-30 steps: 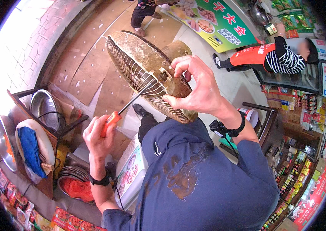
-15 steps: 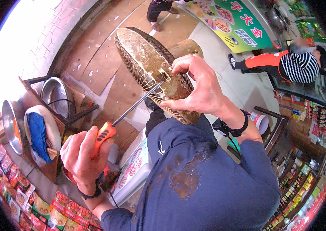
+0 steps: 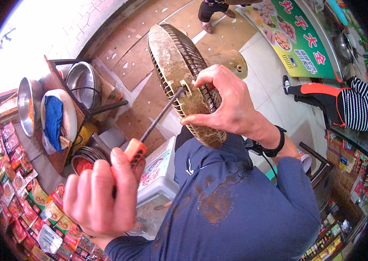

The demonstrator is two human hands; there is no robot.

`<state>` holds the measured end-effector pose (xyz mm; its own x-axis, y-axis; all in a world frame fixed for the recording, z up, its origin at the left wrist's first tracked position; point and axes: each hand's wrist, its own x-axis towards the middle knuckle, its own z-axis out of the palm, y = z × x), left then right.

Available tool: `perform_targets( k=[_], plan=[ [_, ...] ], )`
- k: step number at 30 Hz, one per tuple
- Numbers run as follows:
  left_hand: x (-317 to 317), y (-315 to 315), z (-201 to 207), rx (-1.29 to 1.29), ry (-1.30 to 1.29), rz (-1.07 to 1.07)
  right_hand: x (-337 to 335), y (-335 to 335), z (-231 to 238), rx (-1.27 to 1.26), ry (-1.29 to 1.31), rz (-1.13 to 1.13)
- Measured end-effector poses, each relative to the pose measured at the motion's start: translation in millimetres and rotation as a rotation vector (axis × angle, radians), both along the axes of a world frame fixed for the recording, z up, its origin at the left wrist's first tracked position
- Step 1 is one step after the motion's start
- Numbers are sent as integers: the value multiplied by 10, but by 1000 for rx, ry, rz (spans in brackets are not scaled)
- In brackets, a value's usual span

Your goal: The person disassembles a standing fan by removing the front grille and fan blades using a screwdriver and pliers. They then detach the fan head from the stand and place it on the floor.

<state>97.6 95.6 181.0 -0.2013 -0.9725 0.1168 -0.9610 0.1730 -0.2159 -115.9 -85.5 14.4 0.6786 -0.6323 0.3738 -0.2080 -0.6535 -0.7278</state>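
Observation:
An electric fan's wire cage [image 3: 166, 48] stands edge-on before my chest, its wide rim band coated in brown grime. Its rounded motor housing [image 3: 232, 62] sticks out on the far right side. A pale plastic clip [image 3: 187, 88] sits on the rim. My right hand [image 3: 234, 98] pinches the rim, thumb on the near side and index finger beside the clip. My left hand [image 3: 101, 191] is wrapped round the orange and black handle of a screwdriver [image 3: 160, 116]. The screwdriver's tip meets the clip; whether it is inside the slot I cannot tell.
Metal basins [image 3: 83, 82] and a cushion with a blue cloth [image 3: 53, 122] lie at left. Packets [image 3: 23, 187] hang at lower left. A white-and-glass chest [image 3: 158, 185] stands by my leg. A person in striped clothing [image 3: 358, 104] is at right, another [image 3: 212, 13] at the top.
My view has shifted, so the surroundings sit differently. My left hand has turned its knuckles upward on the screwdriver. The tip stays at the clip and my right hand keeps its grip.

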Motion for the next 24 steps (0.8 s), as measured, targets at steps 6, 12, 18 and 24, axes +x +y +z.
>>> perform_targets(
  k=[6, 12, 18, 24],
  plan=[
    [79, 96, -372, -109, 241, 54, -21, -15, -10, 17, -26, -3],
    [268, 157, -798, -43, 815, 286, -90, 26, 65, 86, 40, -33],
    [173, 285, -799, -126, 574, 164, -79, 91, 93, 152, 43, -53],
    [222, 272, -985, -57, 904, 281, -113, 126, 105, 122, 75, -58]
  ],
)
